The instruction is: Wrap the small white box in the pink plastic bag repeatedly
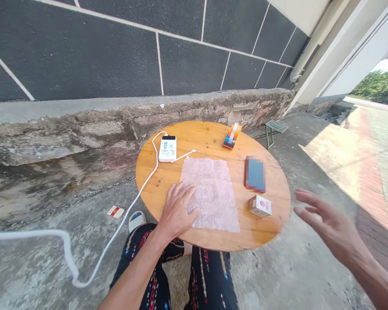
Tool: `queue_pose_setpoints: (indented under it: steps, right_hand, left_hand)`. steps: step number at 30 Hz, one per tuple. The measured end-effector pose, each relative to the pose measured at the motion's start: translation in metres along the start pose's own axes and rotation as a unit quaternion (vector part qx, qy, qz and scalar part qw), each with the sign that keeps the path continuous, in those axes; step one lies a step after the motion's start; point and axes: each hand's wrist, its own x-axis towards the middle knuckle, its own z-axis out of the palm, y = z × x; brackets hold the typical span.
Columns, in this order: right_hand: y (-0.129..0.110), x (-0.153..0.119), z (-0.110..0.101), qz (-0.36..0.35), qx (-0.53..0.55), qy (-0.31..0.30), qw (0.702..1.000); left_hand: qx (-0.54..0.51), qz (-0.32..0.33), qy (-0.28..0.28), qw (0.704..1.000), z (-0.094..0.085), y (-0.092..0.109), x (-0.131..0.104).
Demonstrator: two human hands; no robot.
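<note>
My left hand (178,211) rests with spread fingers on the left edge of a pinkish bubble-wrap sheet (215,193), which lies flat on the round wooden table (197,133). Off the table's right edge, my right hand (323,219) hangs in the air, fingers apart and holding nothing. Nearest to it on the table is a small white and brown box (260,206). Behind that box lies a dark, pixelated flat object (255,174) with a reddish edge.
An orange and blue tape dispenser (232,136) stands at the table's back right. A white power bank (167,149) with cables is at the back left. Beyond are a tiled wall (187,64), a folding stool (273,130), and a red-white packet (115,212) on the ground.
</note>
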Motion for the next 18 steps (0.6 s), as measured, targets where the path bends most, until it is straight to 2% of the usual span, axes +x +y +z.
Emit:
queue_pose_setpoints:
  steps: [3, 5, 8, 10, 13, 18]
  right_hand:
    - [-0.017, 0.004, 0.041, -0.078, 0.019, -0.127, 0.989]
    - [-0.022, 0.007, 0.066, -0.123, -0.027, -0.154, 0.980]
    - [-0.018, 0.009, 0.089, -0.122, -0.086, -0.176, 0.973]
    - [-0.013, 0.009, 0.092, -0.104, -0.099, -0.184, 0.972]
    - [-0.017, 0.008, 0.087, -0.090, -0.102, -0.170, 0.976]
    - [-0.049, 0.014, 0.080, -0.108, -0.044, -0.166, 0.979]
  left_hand:
    - [-0.002, -0.002, 0.004, 1.000, 0.001, 0.000, 0.000]
    - [-0.006, -0.003, 0.002, 1.000, 0.001, 0.000, -0.001]
    - [-0.011, -0.005, 0.001, 1.000, 0.000, 0.000, 0.000]
    - [-0.013, -0.006, 0.002, 1.000, 0.001, 0.000, 0.001]
    - [-0.014, -0.006, -0.002, 1.000, 0.001, -0.001, 0.002]
    - [-0.011, -0.010, -0.007, 1.000, 0.002, 0.000, 0.003]
